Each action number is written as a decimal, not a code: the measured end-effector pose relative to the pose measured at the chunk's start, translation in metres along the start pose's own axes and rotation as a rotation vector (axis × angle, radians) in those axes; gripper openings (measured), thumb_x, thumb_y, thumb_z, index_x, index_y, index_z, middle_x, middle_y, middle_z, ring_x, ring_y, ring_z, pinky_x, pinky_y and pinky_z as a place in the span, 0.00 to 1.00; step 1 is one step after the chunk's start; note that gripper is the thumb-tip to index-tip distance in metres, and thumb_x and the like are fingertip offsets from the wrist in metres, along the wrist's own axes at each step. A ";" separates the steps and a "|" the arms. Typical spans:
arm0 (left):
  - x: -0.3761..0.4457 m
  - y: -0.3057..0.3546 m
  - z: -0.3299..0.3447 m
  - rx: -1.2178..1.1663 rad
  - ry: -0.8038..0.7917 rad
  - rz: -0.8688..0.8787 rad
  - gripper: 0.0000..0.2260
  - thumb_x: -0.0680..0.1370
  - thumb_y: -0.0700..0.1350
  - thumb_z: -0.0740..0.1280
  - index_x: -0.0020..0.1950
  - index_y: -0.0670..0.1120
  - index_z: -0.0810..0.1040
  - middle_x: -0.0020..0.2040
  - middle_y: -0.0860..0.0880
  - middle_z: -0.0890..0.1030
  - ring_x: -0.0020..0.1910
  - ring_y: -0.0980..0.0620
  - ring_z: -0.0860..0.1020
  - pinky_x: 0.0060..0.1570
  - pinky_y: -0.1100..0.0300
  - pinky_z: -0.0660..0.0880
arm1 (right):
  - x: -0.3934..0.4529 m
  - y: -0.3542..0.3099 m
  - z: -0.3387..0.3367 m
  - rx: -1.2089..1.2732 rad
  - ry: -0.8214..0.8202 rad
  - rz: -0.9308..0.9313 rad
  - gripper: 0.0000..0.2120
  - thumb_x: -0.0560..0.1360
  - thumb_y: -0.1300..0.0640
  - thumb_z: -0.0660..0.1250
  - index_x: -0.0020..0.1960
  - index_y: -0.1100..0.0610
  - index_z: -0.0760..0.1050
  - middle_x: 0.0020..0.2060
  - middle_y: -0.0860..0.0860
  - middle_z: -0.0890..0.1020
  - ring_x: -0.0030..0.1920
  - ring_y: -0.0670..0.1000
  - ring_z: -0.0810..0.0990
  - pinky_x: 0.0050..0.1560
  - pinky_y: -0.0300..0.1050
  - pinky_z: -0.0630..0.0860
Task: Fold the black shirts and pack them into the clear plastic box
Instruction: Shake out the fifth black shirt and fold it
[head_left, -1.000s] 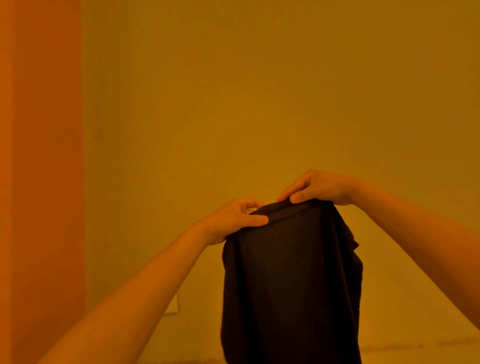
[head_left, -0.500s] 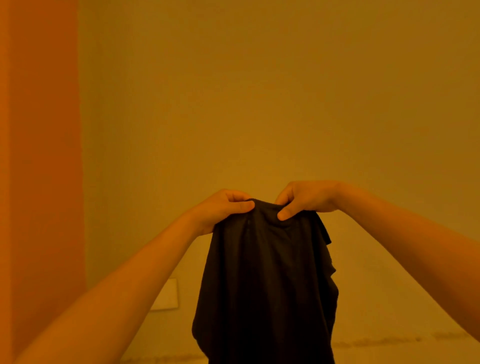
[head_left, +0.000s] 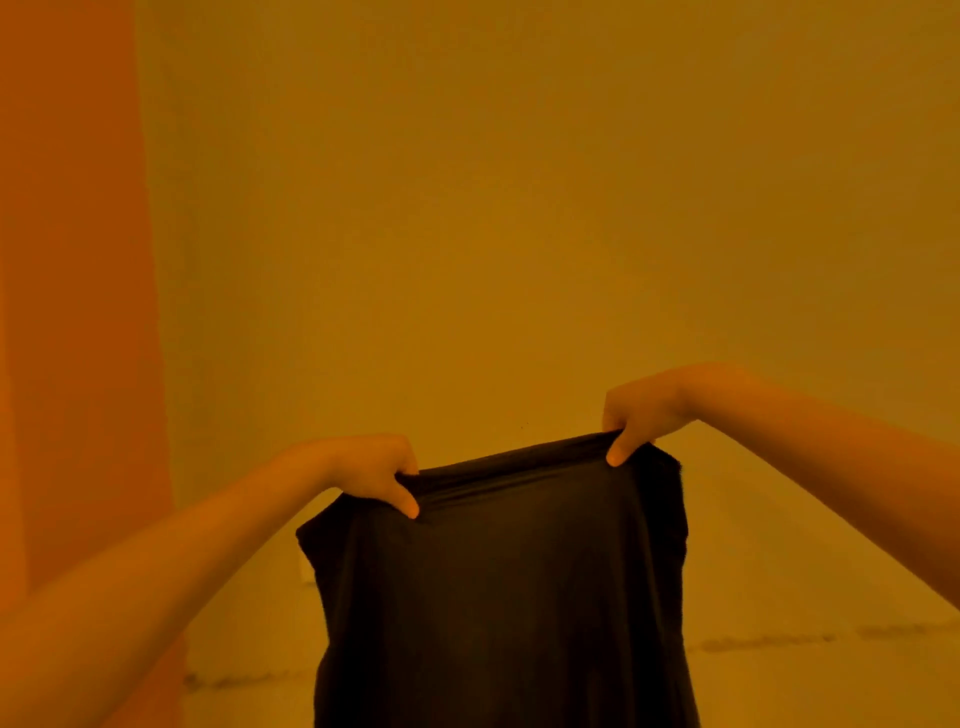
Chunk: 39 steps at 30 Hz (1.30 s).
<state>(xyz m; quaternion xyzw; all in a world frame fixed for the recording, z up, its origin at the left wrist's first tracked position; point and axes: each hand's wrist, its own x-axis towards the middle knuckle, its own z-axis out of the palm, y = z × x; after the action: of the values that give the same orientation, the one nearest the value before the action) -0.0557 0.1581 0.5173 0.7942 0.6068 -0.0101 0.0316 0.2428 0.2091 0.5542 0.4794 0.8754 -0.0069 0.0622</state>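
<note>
Two hands hold one black shirt (head_left: 498, 587) up in the air in front of a plain wall (head_left: 519, 208), everything under a strong orange-yellow light. Left hand (head_left: 371, 470) grips the top edge of the shirt at its left end — fingers curled over the back of the cloth, thumb (head_left: 405, 501) pressed down on the near face. Right hand (head_left: 641, 413) grips the same top edge at its right end, thumb (head_left: 619, 452) likewise on the near side, fingers hidden behind the fabric. Right hand sits higher in view than the left, so the top edge slopes up from left to right. Cloth between the two hands is pulled fairly taut, with a few shallow lengthwise creases just under the edge. Below that the shirt hangs straight down and runs out of the bottom of the view; lower hem not seen. Some fabric bulges out past each hand — on the left below the left hand, on the right just under the right hand. Both forearms are bare and reach in from the lower corners. An orange strip (head_left: 72, 312), a curtain or a wall panel (cannot tell which), fills the left side. A darker line (head_left: 769, 642) runs along the base of the wall. A small pale patch (head_left: 306, 571) shows just left of the shirt, too hidden to identify.
</note>
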 end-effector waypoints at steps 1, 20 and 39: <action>0.002 -0.004 0.002 0.058 0.007 -0.021 0.08 0.75 0.49 0.68 0.43 0.45 0.78 0.35 0.55 0.74 0.33 0.59 0.72 0.34 0.67 0.69 | 0.003 0.001 0.000 -0.057 -0.001 0.034 0.12 0.77 0.47 0.63 0.39 0.53 0.73 0.38 0.47 0.76 0.37 0.45 0.73 0.38 0.37 0.69; -0.011 -0.086 0.012 -0.734 0.164 0.055 0.29 0.53 0.70 0.74 0.41 0.49 0.85 0.46 0.52 0.84 0.48 0.57 0.80 0.54 0.63 0.71 | 0.015 0.073 0.021 1.130 0.062 -0.400 0.23 0.48 0.39 0.81 0.27 0.54 0.77 0.24 0.47 0.73 0.27 0.44 0.69 0.32 0.34 0.65; -0.013 -0.102 -0.006 0.023 0.497 -0.211 0.13 0.78 0.46 0.65 0.33 0.46 0.73 0.32 0.47 0.72 0.35 0.49 0.72 0.33 0.62 0.63 | 0.013 0.095 0.014 0.342 0.281 -0.019 0.10 0.72 0.61 0.70 0.32 0.54 0.78 0.21 0.43 0.73 0.24 0.40 0.68 0.28 0.32 0.65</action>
<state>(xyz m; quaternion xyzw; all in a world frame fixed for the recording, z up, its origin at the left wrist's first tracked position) -0.1574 0.1729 0.5199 0.7050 0.6751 0.1752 -0.1285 0.3172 0.2710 0.5435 0.4709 0.8660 -0.0890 -0.1427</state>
